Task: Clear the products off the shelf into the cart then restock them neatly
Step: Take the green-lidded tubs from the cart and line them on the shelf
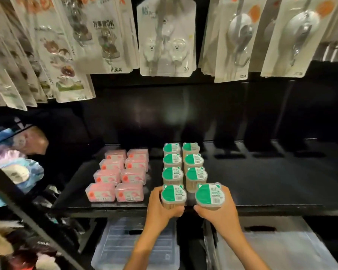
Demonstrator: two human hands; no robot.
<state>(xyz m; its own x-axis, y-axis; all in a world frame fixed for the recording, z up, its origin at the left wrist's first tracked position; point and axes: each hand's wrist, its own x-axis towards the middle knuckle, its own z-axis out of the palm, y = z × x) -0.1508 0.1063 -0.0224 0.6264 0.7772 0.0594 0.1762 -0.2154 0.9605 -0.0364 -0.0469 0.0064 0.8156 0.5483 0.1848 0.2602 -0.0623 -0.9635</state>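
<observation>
At the front edge of the black shelf (261, 191), around 6 o'clock, your two hands each hold one green-lidded tub. Your left hand (160, 207) has its fingers curled round the left tub (173, 195), with the thumb on its near side; the fingertips behind the tub are hidden. Your right hand (220, 209) wraps round the right tub (210, 194) in the same way. You cannot tell if the tubs touch the shelf or are just above it, because your hands cover their bases.

Behind them, toward 12 o'clock, six more green-lidded tubs (183, 164) stand in two rows. At 10 o'clock eight pink boxes (119, 174) lie in two rows; their labels are too blurred to read.

Below the shelf, at 6 o'clock, clear plastic bins (137, 246) are partly covered by your forearms.

Farther up, at 12 o'clock, hanging hook packs (167, 38) are cut off by the top edge. At 9 o'clock some soft items (20, 172) are blurred and hard to name.
</observation>
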